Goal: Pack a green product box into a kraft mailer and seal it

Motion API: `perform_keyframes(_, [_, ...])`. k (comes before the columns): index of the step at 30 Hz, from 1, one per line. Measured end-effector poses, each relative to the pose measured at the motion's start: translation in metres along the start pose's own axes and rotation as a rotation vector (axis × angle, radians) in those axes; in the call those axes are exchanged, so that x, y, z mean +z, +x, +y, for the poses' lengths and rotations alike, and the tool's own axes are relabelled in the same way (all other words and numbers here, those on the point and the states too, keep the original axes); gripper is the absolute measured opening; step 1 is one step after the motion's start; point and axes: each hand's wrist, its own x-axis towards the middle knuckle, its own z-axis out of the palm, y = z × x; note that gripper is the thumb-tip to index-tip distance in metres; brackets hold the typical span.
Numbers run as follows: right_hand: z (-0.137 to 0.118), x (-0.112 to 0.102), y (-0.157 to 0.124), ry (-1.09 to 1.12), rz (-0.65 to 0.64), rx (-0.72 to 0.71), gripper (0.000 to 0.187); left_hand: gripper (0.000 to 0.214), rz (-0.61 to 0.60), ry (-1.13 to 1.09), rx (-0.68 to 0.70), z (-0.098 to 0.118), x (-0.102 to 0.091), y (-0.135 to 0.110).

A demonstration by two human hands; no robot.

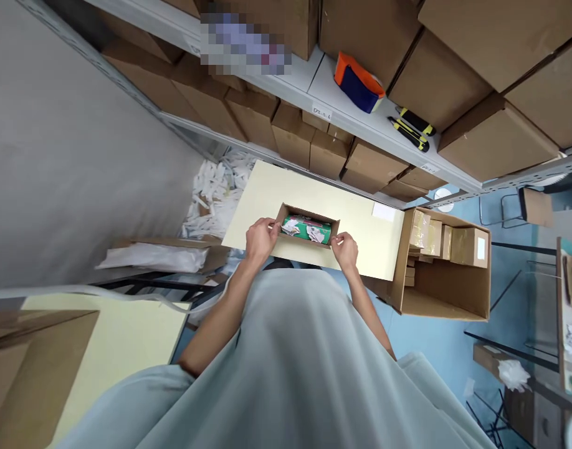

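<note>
A small open cardboard box (309, 213) rests on the pale yellow tabletop (286, 183) before me. Inside it lies a green package (306, 231), with crumpled pieces of printed paper (315, 234) on and around it. At the box's left end, my left hand (261, 241) is closed, its thumb and fingers pinching the cardboard edge. My right hand (346, 251) pinches the edge at the right end in the same way. The fingertips partly cover both ends of the box.
A large open carton (445, 305) with taped boxes stands right of the table. Shelves of cardboard boxes (293, 134) run along the back, with utility knives (410, 132) and an orange-and-blue band (359, 87) on one. Scrap paper (215, 193) is heaped at left.
</note>
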Motion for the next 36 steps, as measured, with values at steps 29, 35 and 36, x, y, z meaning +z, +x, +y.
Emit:
perform_keyframes(29, [0.01,0.036,0.007,0.163,-0.031,-0.009,0.023,0.036,-0.29,0.036,0.399,-0.036,0.014,0.044])
perform_keyframes(35, [0.007,0.044,0.011,0.105,-0.045,-0.017,0.021,0.037,-0.316,0.1,0.361,-0.032,0.021,0.047])
perform_keyframes(36, [0.005,0.043,0.012,0.087,-0.043,-0.013,0.02,0.038,-0.319,0.116,0.353,-0.03,0.02,0.048])
